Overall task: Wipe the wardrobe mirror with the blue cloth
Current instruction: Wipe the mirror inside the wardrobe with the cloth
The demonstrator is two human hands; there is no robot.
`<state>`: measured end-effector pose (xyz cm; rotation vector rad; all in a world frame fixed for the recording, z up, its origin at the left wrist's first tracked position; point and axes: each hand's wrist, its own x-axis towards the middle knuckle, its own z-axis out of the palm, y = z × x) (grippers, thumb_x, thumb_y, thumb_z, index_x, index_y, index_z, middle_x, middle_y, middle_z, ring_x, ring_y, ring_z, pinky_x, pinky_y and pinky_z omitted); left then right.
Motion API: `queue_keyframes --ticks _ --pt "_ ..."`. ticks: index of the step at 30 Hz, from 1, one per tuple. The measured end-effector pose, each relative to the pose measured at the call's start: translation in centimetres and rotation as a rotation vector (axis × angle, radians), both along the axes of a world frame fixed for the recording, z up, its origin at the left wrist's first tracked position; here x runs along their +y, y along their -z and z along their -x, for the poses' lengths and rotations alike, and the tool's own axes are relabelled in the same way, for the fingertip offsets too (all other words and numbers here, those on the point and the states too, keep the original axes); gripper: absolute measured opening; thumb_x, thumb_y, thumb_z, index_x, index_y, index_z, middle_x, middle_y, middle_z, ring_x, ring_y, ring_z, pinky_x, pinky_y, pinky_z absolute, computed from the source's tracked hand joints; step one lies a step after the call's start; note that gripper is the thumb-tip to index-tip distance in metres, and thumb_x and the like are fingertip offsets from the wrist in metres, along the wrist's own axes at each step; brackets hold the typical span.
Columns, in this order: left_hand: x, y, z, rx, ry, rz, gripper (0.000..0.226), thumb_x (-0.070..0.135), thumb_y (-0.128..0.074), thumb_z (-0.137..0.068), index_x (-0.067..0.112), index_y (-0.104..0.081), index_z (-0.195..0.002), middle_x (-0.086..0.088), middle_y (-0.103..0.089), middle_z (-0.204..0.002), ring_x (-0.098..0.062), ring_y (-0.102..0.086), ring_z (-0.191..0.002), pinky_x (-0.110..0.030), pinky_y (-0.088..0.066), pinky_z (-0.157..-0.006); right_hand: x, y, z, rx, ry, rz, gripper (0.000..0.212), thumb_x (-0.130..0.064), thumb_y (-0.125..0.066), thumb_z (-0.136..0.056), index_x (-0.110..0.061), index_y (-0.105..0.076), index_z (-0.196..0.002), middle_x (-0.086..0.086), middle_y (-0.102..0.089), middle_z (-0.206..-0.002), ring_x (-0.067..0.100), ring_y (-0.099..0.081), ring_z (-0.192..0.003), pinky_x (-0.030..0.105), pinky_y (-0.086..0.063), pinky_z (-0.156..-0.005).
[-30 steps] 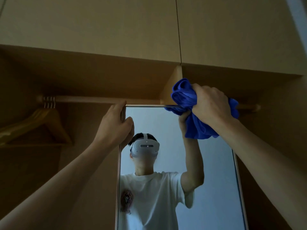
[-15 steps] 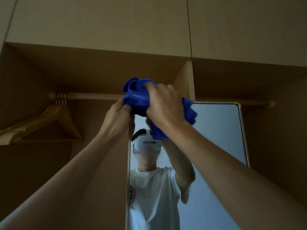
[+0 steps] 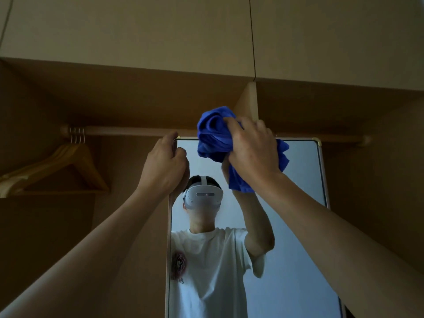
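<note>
Mirror (image 3: 300, 180) bottom beyond lower edge

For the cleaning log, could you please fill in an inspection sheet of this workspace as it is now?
Surface: wardrobe mirror, upright, reflecting the person.
Job's things: blue cloth, bunched up at the mirror's top edge.
Clutter: nothing seen.
Hands: left hand grips the mirror's upper left edge; right hand holds the blue cloth.
Cables: nothing seen.
Surroundings: wooden hangers hang on a rail to the left; closed upper doors above.
</note>
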<state>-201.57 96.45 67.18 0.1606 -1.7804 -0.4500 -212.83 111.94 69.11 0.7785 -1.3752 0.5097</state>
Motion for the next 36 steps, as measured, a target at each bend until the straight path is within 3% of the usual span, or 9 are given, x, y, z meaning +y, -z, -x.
queue_keyframes --ticks 12,19,21,23,24,26,28,33,36 --pt "-0.2 0.7 0.2 0.077 -0.124 0.169 0.047 0.021 -0.045 -0.101 0.019 -0.043 -0.149 -0.009 -0.059 -0.131 -0.021 -0.054 -0.105 -0.035 -0.039 -0.084 10.7 0.6 6.8 -0.234 0.125 0.158 0.051 -0.007 -0.07 -0.086 -0.01 -0.049 -0.132 0.017 -0.061 -0.113 0.038 -0.061 -0.099 0.045 -0.051 -0.073" --pt "0.3 0.6 -0.4 0.018 -0.088 0.111 0.052 0.019 -0.041 -0.102 0.02 -0.039 -0.153 -0.01 -0.055 -0.144 -0.03 -0.054 -0.126 -0.042 -0.042 -0.097 11.5 -0.8 6.7 -0.352 0.085 0.23 0.032 -0.005 -0.066 -0.087 -0.011 -0.051 -0.115 0.015 -0.061 -0.098 0.037 -0.063 -0.085 0.04 -0.045 -0.063" --pt "0.4 0.6 -0.7 0.022 -0.019 0.061 0.054 0.019 -0.041 -0.101 0.021 -0.038 -0.155 -0.004 -0.062 -0.135 -0.01 -0.057 -0.121 -0.035 -0.044 -0.096 10.7 -0.4 6.0 -0.315 0.085 0.209 0.032 -0.005 -0.067 -0.085 -0.011 -0.051 -0.113 0.014 -0.062 -0.096 0.036 -0.063 -0.085 0.043 -0.051 -0.066" --pt "0.5 0.6 -1.0 0.036 0.065 0.012 0.055 0.021 -0.04 -0.1 0.024 -0.039 -0.155 0.015 -0.066 -0.1 0.021 -0.057 -0.089 -0.019 -0.043 -0.081 9.5 0.1 5.0 -0.27 0.057 0.18 0.032 -0.004 -0.068 -0.083 -0.01 -0.052 -0.11 0.014 -0.061 -0.094 0.035 -0.062 -0.084 0.046 -0.054 -0.068" --pt "0.4 0.7 -1.1 0.042 0.124 -0.025 0.056 0.024 -0.04 -0.097 0.028 -0.041 -0.153 0.019 -0.064 -0.088 0.023 -0.058 -0.077 -0.018 -0.045 -0.075 8.7 0.2 4.5 -0.249 0.04 0.166 0.032 -0.003 -0.068 -0.082 -0.01 -0.052 -0.11 0.013 -0.061 -0.093 0.034 -0.062 -0.084 0.046 -0.054 -0.069" --pt "0.6 1.0 -1.6 0.012 0.313 -0.187 0.06 0.033 -0.037 -0.088 0.042 -0.045 -0.147 0.001 -0.072 -0.087 0.002 -0.068 -0.073 -0.036 -0.06 -0.079 7.0 0.3 3.3 -0.218 0.012 0.143 0.032 -0.002 -0.067 -0.081 -0.01 -0.053 -0.109 0.012 -0.06 -0.092 0.033 -0.061 -0.084 0.045 -0.053 -0.07" --pt "0.5 1.0 -1.7 0.014 0.455 -0.311 0.063 0.034 -0.036 -0.082 0.05 -0.047 -0.142 -0.011 -0.07 -0.099 -0.024 -0.067 -0.082 -0.048 -0.058 -0.08 5.4 0.2 2.1 -0.196 -0.013 0.119 0.033 -0.003 -0.066 -0.082 -0.011 -0.053 -0.111 0.011 -0.061 -0.093 0.033 -0.06 -0.087 0.043 -0.052 -0.072" --pt "-0.4 1.4 -2.0 0.047 0.473 -0.279 0.056 0.016 -0.039 -0.1 0.028 -0.036 -0.155 0.004 -0.061 -0.132 -0.009 -0.062 -0.111 -0.029 -0.05 -0.093 1.2 0.3 -1.1 -0.097 -0.121 0.044 0.037 -0.002 -0.065 -0.082 -0.012 -0.057 -0.117 0.01 -0.064 -0.098 0.033 -0.06 -0.094 0.043 -0.051 -0.078" --pt "-1.3 1.9 -2.2 0.037 0.577 -0.384 0.057 0.009 -0.043 -0.102 0.018 -0.032 -0.157 0.006 -0.067 -0.125 -0.01 -0.07 -0.105 -0.025 -0.053 -0.086 -1.7 -0.5 -3.3 -0.046 -0.176 -0.047 0.039 -0.003 -0.063 -0.083 -0.013 -0.058 -0.12 0.008 -0.064 -0.096 0.031 -0.06 -0.093 0.041 -0.051 -0.078"
